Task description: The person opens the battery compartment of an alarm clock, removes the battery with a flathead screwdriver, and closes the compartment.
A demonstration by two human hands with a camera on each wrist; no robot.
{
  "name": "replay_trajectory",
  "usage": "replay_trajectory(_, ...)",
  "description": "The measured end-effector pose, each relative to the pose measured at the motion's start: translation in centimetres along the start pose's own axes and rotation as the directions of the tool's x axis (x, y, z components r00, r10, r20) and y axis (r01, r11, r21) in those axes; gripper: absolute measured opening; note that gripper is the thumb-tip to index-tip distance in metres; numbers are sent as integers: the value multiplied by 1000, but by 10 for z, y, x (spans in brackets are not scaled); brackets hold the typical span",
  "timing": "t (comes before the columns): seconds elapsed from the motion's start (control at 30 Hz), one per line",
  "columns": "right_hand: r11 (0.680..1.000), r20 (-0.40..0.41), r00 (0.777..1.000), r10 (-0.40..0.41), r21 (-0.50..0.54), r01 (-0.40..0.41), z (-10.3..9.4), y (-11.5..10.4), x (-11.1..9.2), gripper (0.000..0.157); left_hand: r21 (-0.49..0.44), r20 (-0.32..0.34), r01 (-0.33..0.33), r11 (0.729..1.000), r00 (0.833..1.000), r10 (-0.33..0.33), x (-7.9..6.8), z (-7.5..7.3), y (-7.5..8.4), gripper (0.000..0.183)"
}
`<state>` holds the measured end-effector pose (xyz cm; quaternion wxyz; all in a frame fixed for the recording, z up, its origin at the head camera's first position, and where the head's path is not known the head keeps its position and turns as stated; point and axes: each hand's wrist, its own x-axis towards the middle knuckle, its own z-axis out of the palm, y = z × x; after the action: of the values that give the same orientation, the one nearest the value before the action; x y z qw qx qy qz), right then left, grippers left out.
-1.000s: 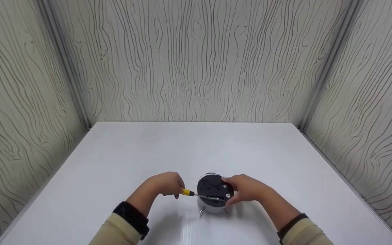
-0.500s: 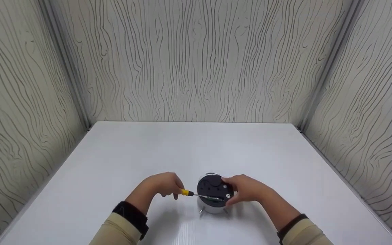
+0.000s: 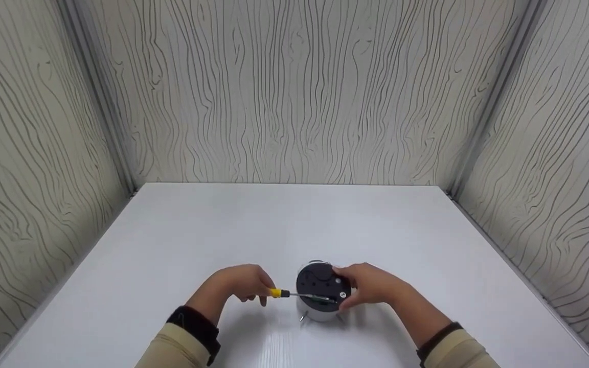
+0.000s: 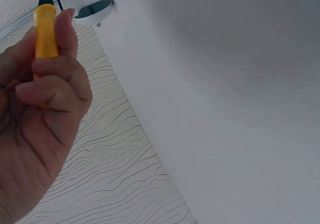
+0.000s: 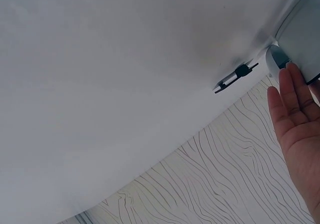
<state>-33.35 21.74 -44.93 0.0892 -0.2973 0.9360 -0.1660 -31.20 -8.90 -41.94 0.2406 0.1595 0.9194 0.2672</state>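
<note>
A twin-bell alarm clock [image 3: 320,273] lies with its black back up, short metal legs towards me. Its rounded metal bell [image 4: 95,12] shows in the left wrist view. My left hand [image 3: 243,281] pinches a screwdriver [image 3: 278,293] by its yellow handle [image 4: 46,32], fingers curled round it. The thin shaft reaches across the lower part of the clock's back, where a slot-like recess shows; its tip is hard to pick out there. My right hand [image 3: 371,283] holds the clock's right side between thumb and fingers. Those fingertips lie along the casing in the right wrist view.
A small black piece [image 5: 235,78] with narrow arms lies on the white table [image 5: 125,84] near the clock in the right wrist view. Wood-grain panels [image 3: 294,92] enclose the table at the back and both sides.
My left hand has shifted slightly left and towards me, and the screwdriver lies more level. The right hand and the clock stay in place.
</note>
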Motion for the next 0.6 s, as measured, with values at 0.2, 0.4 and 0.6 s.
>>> replay_trajectory(0.2,1000,7,1000,-5,17,5,-1,-1,0,92,-25,12,23,999,1000,-23,0,3,-3,15)
replay_trajectory(0.4,1000,4,1000,3,7,-3,-1,-1,-3,90,-18,6,16,1000,1000,-16,1,6,-4,16)
replay_trajectory(0.6,1000,2,1000,9,4,-9,-2,-3,-3,90,-36,11,15,999,1000,-15,1,5,-5,15)
